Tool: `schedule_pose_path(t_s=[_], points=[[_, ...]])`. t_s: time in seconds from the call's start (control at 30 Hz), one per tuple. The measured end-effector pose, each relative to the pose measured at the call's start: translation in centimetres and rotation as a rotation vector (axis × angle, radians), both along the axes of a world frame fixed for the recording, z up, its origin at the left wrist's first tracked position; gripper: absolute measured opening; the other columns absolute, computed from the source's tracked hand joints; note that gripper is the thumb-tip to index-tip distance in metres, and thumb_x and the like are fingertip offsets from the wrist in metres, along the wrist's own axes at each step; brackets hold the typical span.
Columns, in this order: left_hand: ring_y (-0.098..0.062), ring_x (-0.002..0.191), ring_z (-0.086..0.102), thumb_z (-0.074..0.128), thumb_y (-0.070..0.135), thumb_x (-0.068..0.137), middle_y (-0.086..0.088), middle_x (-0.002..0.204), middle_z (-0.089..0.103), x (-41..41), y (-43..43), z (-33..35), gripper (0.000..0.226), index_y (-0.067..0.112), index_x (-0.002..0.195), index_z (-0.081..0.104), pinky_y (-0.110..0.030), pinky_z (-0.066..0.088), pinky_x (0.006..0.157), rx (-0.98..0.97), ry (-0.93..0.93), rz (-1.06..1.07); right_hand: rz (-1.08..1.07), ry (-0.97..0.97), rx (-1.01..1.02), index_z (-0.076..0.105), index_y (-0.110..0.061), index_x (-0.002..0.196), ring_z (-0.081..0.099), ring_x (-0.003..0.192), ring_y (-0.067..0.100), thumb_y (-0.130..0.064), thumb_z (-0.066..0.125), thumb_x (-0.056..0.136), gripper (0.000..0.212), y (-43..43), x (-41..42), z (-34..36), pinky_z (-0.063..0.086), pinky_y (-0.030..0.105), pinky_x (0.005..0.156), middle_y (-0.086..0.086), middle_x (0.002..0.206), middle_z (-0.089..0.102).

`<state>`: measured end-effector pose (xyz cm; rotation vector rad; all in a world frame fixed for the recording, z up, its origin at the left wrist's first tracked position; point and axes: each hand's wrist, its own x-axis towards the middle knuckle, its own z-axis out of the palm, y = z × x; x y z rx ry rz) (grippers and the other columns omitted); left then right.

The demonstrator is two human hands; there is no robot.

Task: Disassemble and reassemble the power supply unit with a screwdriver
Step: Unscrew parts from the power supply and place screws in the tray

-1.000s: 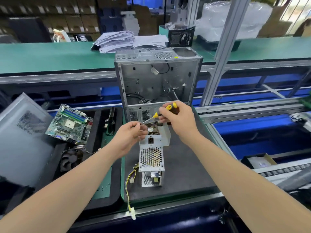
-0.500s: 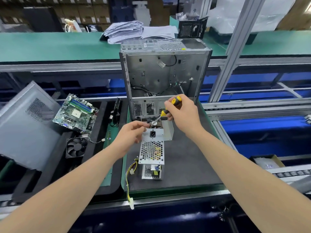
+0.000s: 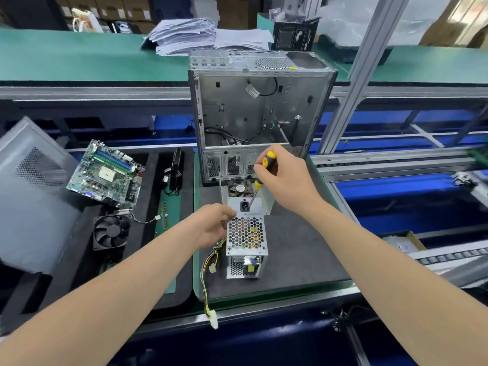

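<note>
The left hand (image 3: 214, 224) reached in from the near left, its fingers curled against the left edge of the power supply unit (image 3: 247, 240), which lay on the dark mat (image 3: 295, 260); whether they clasped it could not be told. Further right, the right hand (image 3: 287, 178) hung over the unit's far end. Its fingers were wrapped round the screwdriver (image 3: 270, 156), whose tip pointed down just beside the socket (image 3: 244, 206).

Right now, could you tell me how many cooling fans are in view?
2: a black fan on the left tray below the motherboard, and a small fan in the power supply. Others may be hidden.
</note>
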<state>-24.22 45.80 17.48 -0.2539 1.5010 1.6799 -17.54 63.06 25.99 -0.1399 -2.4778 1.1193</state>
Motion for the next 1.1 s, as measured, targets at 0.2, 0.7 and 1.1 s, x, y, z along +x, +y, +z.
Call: schedule_pose_path(t_s=[0.2, 0.7, 1.1], points=[[-0.023, 0.081, 0.062, 0.051, -0.006, 0.104, -0.015, 0.098, 0.062, -0.6, -0.1, 0.2, 0.026, -0.007, 0.13, 0.052, -0.036, 0.057, 0.063, 0.006, -0.062, -0.047, 0.008, -0.015, 0.036, 0.06, -0.02, 0.093, 0.061, 0.07, 0.003, -0.018, 0.063, 0.097, 0.006, -0.8, -0.2, -0.3, 0.044, 0.01, 0.06, -0.006, 0.077, 0.067], [-0.024, 0.089, 0.056, 0.055, -0.005, 0.101, -0.02, 0.111, 0.056, -0.5, 0.0, -0.4, 0.027, -0.005, 0.128, 0.054, -0.037, 0.057, 0.075, 0.007, 0.021, -0.043, 0.297, -0.151, 0.199, 0.055, -0.027, 0.114, 0.064, 0.08, 0.013, -0.02, 0.065, 0.101, 0.018, -1.2, 0.0, 0.7, 0.049, 0.021, 0.069, -0.006, 0.093, 0.067], [-0.003, 0.046, 0.067, 0.073, -0.001, 0.093, 0.001, 0.059, 0.073, 0.0, 0.9, -0.6, 0.005, 0.002, 0.091, 0.069, -0.015, 0.048, 0.041, -0.063, 0.103, -0.02, -0.104, -0.248, 0.572, 0.035, -0.02, 0.064, 0.053, 0.072, 0.029, -0.062, 0.064, 0.091, 0.058, -2.2, -1.4, 1.2, 0.031, 0.034, 0.053, 0.0, 0.064, 0.048]])
